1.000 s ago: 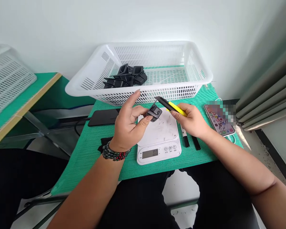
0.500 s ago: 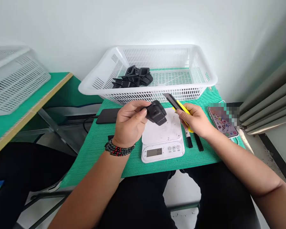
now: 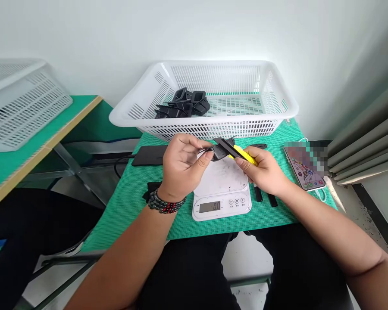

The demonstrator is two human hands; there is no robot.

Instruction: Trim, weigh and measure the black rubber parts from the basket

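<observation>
White plastic at far left, a slotted basket (image 3: 29,110), and moving right we meet a flat black slab (image 3: 148,156) on the green tabletop (image 3: 187,229). Now the left hand (image 3: 185,161), beaded bracelet (image 3: 167,203) at the wrist, thumb and fingers pinching the near edge of a black plastic part (image 3: 220,152)! That part sits just right of those fingertips, held up above the white scale (image 3: 220,177), in front of the large basket (image 3: 202,122) with its cluster of black pieces (image 3: 198,103). Its long axis? Cannot tell, because the yellow-and-black cutter (image 3: 245,156) lies across it in this view. And here is the key relation: the cutter slants from upper left, at its blade end, down to lower right, its front end over the part, though contact between blade and plastic can't be made out. The left hand is plainly nearer the part. On the right, the right hand (image 3: 265,170) has its fingers wrapped around the yellow handle, thumb pressed along the side. Beyond it, well apart, lies a phone (image 3: 305,170), lit screen upward.
</observation>
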